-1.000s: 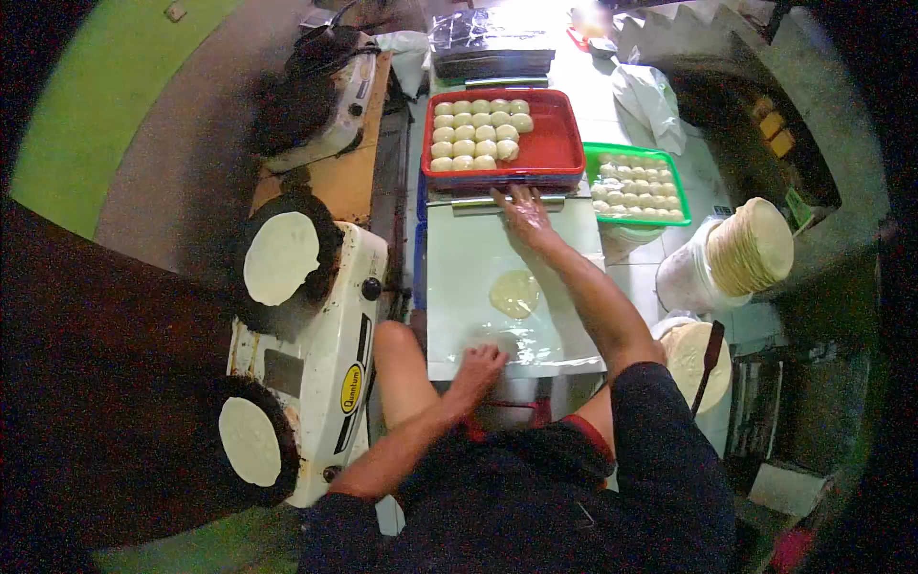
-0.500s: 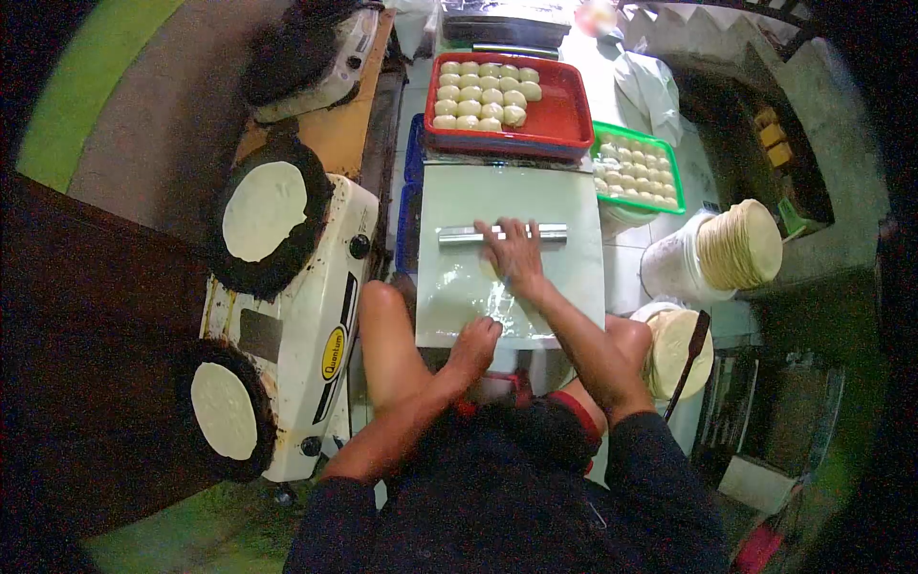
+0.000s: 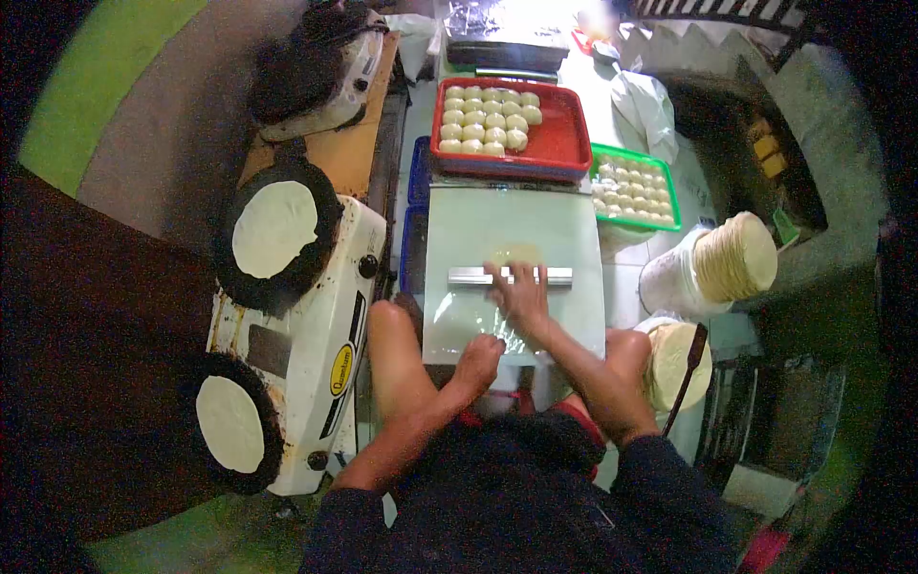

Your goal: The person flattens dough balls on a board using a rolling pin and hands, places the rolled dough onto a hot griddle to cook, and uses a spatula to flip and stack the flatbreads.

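Note:
My right hand [image 3: 521,298] lies with fingers spread across a steel rolling pin [image 3: 466,276] on the pale work board [image 3: 564,225]. A thin, flattened piece of dough [image 3: 517,253] shows just beyond the pin; the rest is hidden by pin and fingers. My left hand [image 3: 481,362] rests at the near edge of the board with its fingers curled in. Whatever it may hold is hidden.
A red tray [image 3: 562,134] of dough balls stands beyond the board, a green tray [image 3: 677,206] right of it. At left, two flatbreads [image 3: 274,230] lie on black pans on a burner stove [image 3: 356,287]. Stacked flatbreads [image 3: 751,258] and a dark spatula [image 3: 690,368] are at right.
The rolling pin has come nearer to me under my right hand, and dough now shows on its far side. My left hand stays near the board's edge. The whole view has shifted slightly.

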Demonstrator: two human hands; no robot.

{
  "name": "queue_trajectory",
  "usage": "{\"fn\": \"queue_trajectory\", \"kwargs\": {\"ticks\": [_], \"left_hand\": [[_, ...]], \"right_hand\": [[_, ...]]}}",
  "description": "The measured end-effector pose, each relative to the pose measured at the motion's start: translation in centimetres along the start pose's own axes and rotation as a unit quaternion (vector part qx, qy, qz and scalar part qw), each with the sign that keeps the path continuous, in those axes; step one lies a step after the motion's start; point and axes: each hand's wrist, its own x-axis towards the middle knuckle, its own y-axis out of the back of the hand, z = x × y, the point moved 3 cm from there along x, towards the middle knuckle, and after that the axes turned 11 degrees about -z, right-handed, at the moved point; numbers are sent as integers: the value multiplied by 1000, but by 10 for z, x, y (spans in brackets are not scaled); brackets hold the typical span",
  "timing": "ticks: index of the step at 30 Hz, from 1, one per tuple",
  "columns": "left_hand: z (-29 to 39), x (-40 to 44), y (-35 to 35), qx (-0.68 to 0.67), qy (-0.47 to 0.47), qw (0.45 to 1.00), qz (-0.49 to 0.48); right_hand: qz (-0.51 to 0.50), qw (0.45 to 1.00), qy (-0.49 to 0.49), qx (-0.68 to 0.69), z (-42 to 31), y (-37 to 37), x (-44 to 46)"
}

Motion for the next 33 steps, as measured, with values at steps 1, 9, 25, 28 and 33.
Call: {"fn": "queue_trajectory", "kwargs": {"ticks": [1, 9, 25, 28, 33], "left_hand": [[-3, 6, -1, 3, -5, 1000, 15], [-5, -1, 1, 16, -28, 999, 8], [-9, 1, -3, 2, -18, 1000, 0], [-9, 2, 2, 0, -24, 1000, -15], [-3, -2, 7, 14, -4, 1000, -28]], "right_hand": [[-21, 1000, 2, -5, -5, -6, -16], [39, 994, -73, 77, 16, 0, 39], [11, 967, -162, 196, 12, -9, 23], [-31, 981, -164, 95, 0, 17, 24], [69, 984, -159, 35, 16, 9, 35]]}}
